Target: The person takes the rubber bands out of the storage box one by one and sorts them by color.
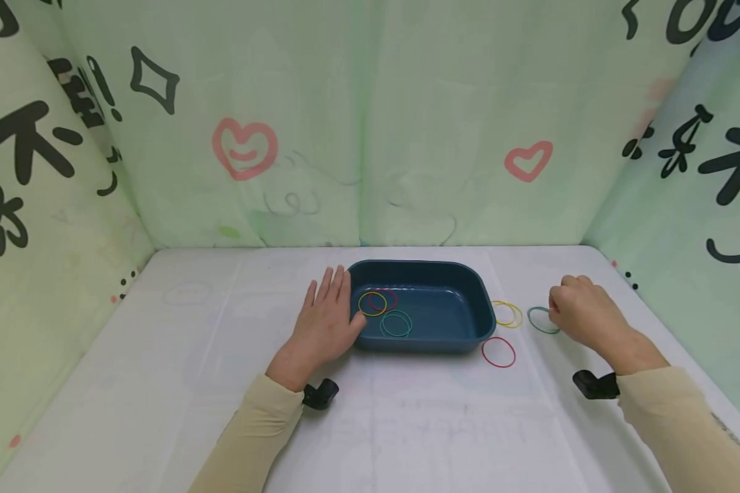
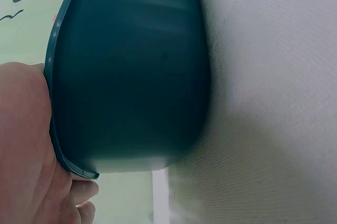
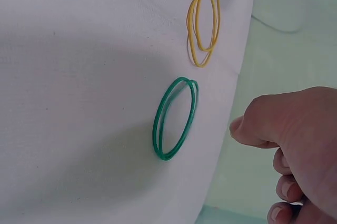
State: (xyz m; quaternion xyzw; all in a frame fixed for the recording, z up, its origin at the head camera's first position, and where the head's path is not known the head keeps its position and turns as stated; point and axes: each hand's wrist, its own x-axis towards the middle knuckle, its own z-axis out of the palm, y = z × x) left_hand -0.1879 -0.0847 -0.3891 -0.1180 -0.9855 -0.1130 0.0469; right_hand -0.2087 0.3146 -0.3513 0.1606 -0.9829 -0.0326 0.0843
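My left hand (image 1: 327, 318) rests against the left rim of a dark blue rectangular tub (image 1: 438, 344), its fingers straight and its thumb at the rim. Inside the tub lie a yellow rubber band (image 1: 360, 301), a red one (image 1: 397, 298) and green ones (image 1: 411, 323). My right hand (image 1: 586, 311) hovers at the right, fingers curled, with nothing visible in its grasp. Close by it, green rubber bands (image 3: 156, 129) lie overlapping on the table. Yellow rubber bands (image 3: 217, 18) lie between those and the tub.
A red rubber band (image 1: 498, 367) lies by the tub's front right corner. White cloth covers the table (image 1: 407, 424). Green printed curtains (image 1: 438, 103) stand behind and at both sides.
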